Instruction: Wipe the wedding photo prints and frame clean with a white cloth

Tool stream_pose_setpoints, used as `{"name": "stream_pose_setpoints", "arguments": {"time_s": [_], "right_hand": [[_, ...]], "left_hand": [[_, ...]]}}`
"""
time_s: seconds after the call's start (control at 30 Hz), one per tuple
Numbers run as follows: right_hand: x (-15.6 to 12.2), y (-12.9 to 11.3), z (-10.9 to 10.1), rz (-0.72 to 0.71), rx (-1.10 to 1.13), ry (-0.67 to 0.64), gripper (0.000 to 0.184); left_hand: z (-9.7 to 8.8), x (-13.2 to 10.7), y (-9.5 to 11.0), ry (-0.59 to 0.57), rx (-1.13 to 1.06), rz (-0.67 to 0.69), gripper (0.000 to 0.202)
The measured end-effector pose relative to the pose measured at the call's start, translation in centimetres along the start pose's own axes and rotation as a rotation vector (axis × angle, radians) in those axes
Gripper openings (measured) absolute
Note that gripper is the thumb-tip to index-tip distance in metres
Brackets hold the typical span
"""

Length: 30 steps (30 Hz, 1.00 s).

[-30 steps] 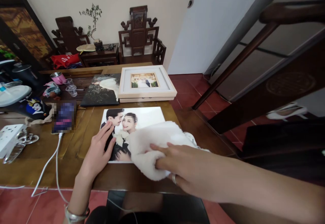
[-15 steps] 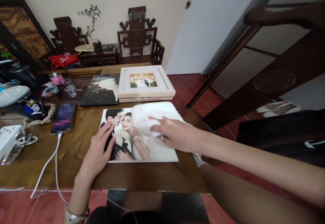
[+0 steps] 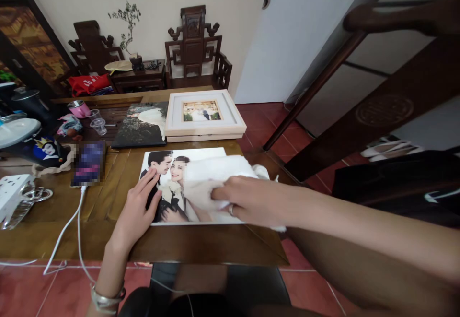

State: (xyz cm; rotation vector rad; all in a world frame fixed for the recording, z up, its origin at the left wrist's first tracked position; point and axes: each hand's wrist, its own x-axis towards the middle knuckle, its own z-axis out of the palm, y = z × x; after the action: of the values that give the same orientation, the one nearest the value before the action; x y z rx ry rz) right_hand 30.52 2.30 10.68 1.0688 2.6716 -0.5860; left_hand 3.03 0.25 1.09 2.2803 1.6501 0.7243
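A large wedding photo print (image 3: pixel 168 197) lies flat on the wooden table (image 3: pixel 108 240) in front of me. My left hand (image 3: pixel 138 211) rests flat on the print's left side, fingers stretched out, holding it down. My right hand (image 3: pixel 247 199) presses a fluffy white cloth (image 3: pixel 215 175) onto the right half of the print, fingers closed over the cloth. The cloth covers much of that half.
Behind the print lie a dark photo canvas (image 3: pixel 142 125) and a white framed picture (image 3: pixel 203 115). At the left are a phone (image 3: pixel 88 162) on a white cable (image 3: pixel 74 230), a power strip (image 3: pixel 10 190), cups (image 3: pixel 97 120) and clutter. Carved chairs (image 3: pixel 194 48) stand by the wall; a stair rail (image 3: pixel 359 58) rises on the right.
My right hand swept the cloth from the print's near right corner up to its far edge, then back toward the middle. The left hand has stayed in place.
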Motion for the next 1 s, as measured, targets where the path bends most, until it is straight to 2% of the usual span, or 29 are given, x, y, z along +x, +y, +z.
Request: {"name": "stream_pose_setpoints", "arguments": {"time_s": [0.13,0.23,0.33,0.47,0.57,0.83,0.9,1.0], "right_hand": [[1.8,3.0,0.9,-0.064,-0.06,0.132,0.031],[2.0,3.7,2.5,-0.11,-0.078,0.279,0.029],[0.6,2.6,4.0,-0.146,-0.017,0.328,0.028],[-1.8,0.0,5.1,-0.256,0.063,0.259,0.03],[-2.3,-0.4,5.5,-0.317,0.063,0.26,0.033],[1.1,5.0,5.9,-0.231,-0.06,0.525,0.027],[1.6,5.3,6.2,-0.207,-0.07,0.574,0.029],[1.6,4.5,6.8,-0.201,-0.075,0.573,0.032]], "left_hand": [[0.0,0.0,-0.1,0.01,-0.018,0.01,0.046],[0.1,0.0,-0.1,0.012,-0.022,0.01,0.047],[0.1,0.0,-0.1,0.016,-0.026,0.004,0.047],[0.1,0.1,-0.1,0.022,-0.03,0.008,0.048],[0.1,0.0,0.0,0.021,-0.03,0.006,0.048],[0.0,-0.1,0.3,0.036,-0.052,0.0,0.046],[-0.1,-0.1,0.4,0.029,-0.05,-0.002,0.046],[-0.1,-0.1,0.4,0.014,-0.036,-0.009,0.046]]}}
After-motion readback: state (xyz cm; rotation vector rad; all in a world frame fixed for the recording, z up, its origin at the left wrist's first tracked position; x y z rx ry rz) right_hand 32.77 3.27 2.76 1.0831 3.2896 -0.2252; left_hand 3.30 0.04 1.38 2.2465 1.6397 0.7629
